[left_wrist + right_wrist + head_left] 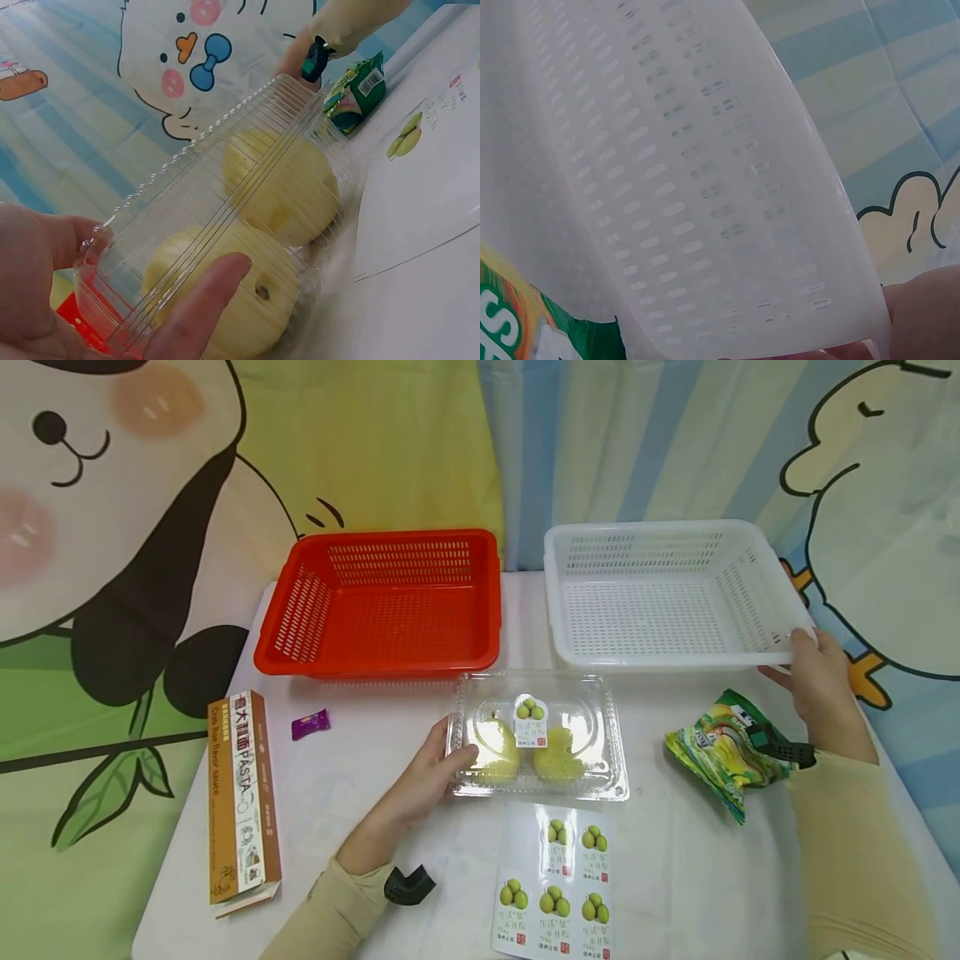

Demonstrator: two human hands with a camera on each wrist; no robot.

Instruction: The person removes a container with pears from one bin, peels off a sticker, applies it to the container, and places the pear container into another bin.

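My left hand (437, 768) grips the left end of a clear plastic clamshell box (540, 687), thumb on the lid. Inside lie two yellow pears (281, 184), and a pear-printed sticker (531, 721) is on the lid. In the left wrist view, a finger lies along the box's side. My right hand (821, 685) holds the front right corner of a white plastic basket (667, 662), its thumb at the rim. The right wrist view shows the basket's slotted wall, with the hand at its lower corner.
A red basket (375, 672) stands at the back left. Left on the table are a pasta box (243, 793) and a small purple candy (311, 724). A sticker sheet (555, 881) lies in front of the clamshell; a green snack bag (731, 747) sits below the right forearm's wrist.
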